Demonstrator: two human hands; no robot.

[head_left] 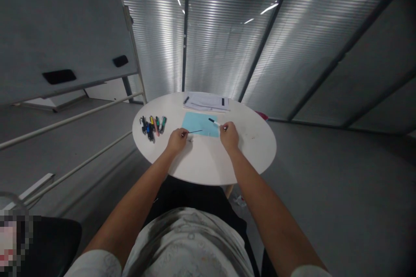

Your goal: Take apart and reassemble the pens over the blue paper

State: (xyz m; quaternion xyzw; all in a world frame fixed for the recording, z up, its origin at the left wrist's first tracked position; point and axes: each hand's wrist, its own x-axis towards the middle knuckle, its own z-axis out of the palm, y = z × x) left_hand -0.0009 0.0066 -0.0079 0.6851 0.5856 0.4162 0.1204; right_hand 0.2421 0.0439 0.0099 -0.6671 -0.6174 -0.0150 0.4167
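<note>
So the left hand (177, 140) has a thin dark stick (195, 131) pinched at its near end, maybe a refill. It's lying almost level, pointing right, over the blue sheet (196, 120). The right hand (229, 137) is pinching a black-and-white pen (215, 122), and that one slants up and left, away from the fingers. The key bit imo: stick's free end is below and left of the pen's black end, not touching, and their long axes don't line up.
</note>
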